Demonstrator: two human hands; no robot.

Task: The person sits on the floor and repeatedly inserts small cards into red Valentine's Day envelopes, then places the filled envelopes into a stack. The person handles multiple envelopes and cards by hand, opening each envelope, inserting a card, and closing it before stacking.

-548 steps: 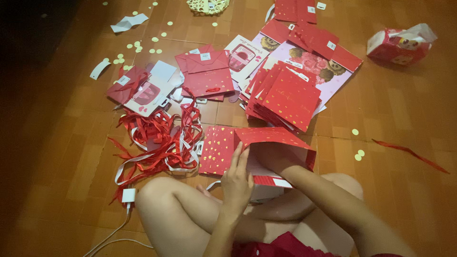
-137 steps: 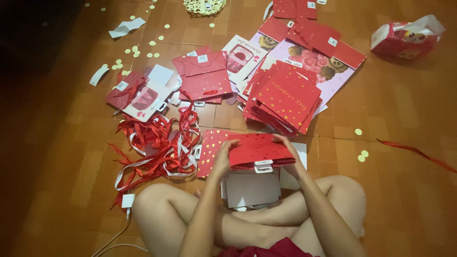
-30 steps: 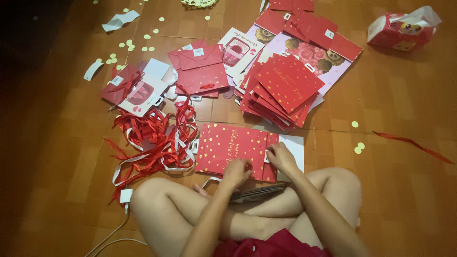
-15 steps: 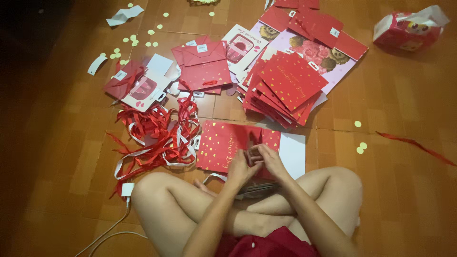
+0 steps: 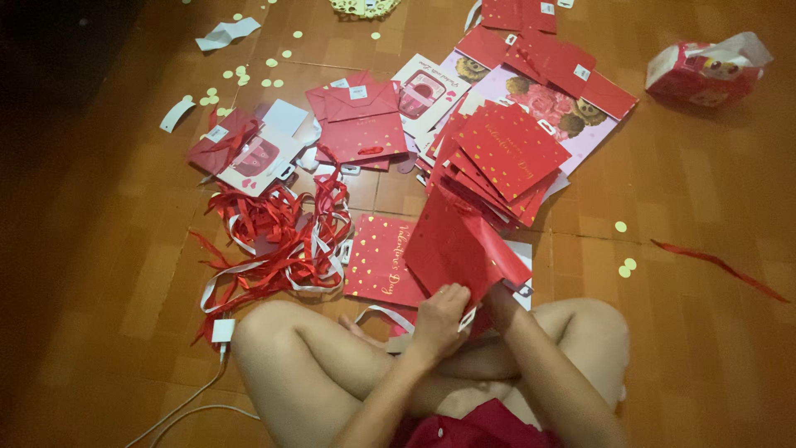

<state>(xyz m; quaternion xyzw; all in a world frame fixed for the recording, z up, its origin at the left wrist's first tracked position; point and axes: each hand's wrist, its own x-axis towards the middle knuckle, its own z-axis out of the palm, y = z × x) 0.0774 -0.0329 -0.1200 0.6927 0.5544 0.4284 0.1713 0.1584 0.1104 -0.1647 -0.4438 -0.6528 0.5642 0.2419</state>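
Note:
I sit cross-legged on the floor. My left hand [image 5: 439, 318] grips the lower edge of a red paper gift bag [image 5: 460, 242] that is lifted and tilted up in front of my knees. My right hand [image 5: 496, 296] holds the same bag from beneath and is mostly hidden by it. Just left of the raised bag, another red bag with gold hearts [image 5: 380, 261] lies flat on the floor. A white handle loop [image 5: 383, 314] shows at my shin.
A fanned stack of red bags [image 5: 507, 156] lies ahead, with pink printed bags [image 5: 421, 86] and more red bags behind. A tangle of red ribbons [image 5: 278, 241] is at left, with a charger and white cable [image 5: 222, 330]. At far right are a tissue pack [image 5: 705, 70] and a loose ribbon [image 5: 720, 267].
A second ago both hands pressed on the flat gold-heart bag on the floor. Now they have lifted a red bag, which stands tilted above it.

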